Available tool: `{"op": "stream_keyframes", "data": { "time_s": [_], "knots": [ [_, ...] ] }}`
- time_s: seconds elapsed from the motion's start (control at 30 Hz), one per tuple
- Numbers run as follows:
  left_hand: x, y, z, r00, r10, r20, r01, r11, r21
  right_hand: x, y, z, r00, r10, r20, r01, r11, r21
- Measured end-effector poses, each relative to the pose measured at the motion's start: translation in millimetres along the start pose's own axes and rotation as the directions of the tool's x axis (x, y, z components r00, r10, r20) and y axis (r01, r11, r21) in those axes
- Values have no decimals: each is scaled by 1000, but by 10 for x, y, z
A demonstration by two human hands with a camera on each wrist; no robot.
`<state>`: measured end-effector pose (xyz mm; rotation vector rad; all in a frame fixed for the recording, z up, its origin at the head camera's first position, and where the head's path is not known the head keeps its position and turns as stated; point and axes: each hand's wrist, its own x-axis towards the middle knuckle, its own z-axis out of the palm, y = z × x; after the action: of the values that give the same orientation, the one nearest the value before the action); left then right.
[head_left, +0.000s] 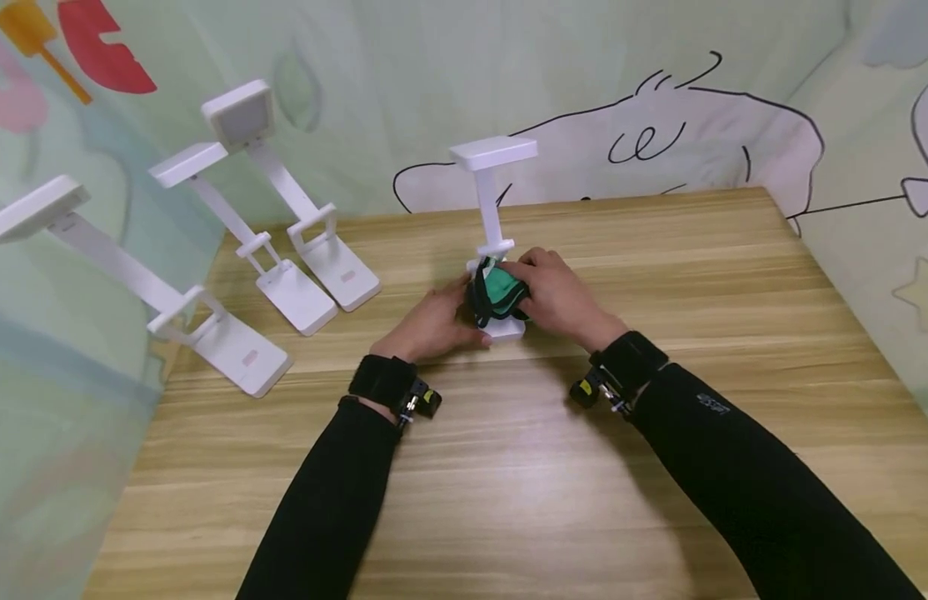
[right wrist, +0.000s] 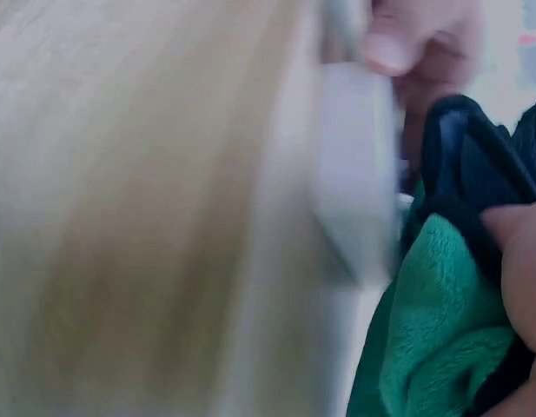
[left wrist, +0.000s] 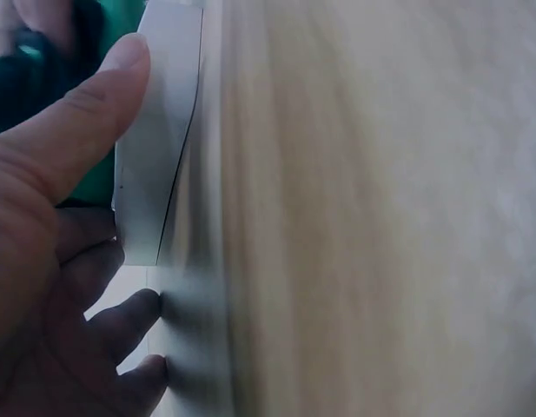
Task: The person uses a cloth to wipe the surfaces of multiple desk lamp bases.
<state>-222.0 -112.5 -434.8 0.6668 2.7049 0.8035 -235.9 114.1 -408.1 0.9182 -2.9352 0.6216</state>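
Note:
A white desk lamp (head_left: 489, 200) stands upright on the table, its flat head above a slim stem. My left hand (head_left: 434, 323) holds the lamp's base (left wrist: 159, 148) at its left side, the thumb pressed on the front edge and the other fingers around the side. In my right hand (head_left: 560, 293) is a bunched green cloth (right wrist: 441, 313) with black edging, gripped between thumb and fingers. The cloth lies over the base, just below the lamp's hinge, and covers much of its top. Part of my right fingers is hidden behind the cloth.
To the left stand three more white desk lamps: one nearest me (head_left: 242, 354), a middle one (head_left: 297, 298) and a far one (head_left: 342, 271). A printed fabric backdrop (head_left: 344, 100) rises behind the wooden table (head_left: 494, 500) and along both sides.

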Motion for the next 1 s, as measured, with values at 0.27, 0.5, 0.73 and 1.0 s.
{"op": "stream_keyframes", "data": {
  "time_s": [0.27,0.5,0.73,1.0],
  "knots": [
    [-36,0,-14,1000,-7,4,7,1000,11,-102,-47,25,992,-56,109,58,998,-19],
    [-45,17,-1,1000,-21,22,21,1000,7,-326,27,-240,943,-138,304,89,981,172],
    [-32,32,-7,999,-14,43,14,1000,-6,-240,67,-467,981,-45,189,26,994,103],
    [-28,49,-27,998,-21,59,22,1000,-21,32,93,-106,992,53,119,-58,998,37]
  ]
}}
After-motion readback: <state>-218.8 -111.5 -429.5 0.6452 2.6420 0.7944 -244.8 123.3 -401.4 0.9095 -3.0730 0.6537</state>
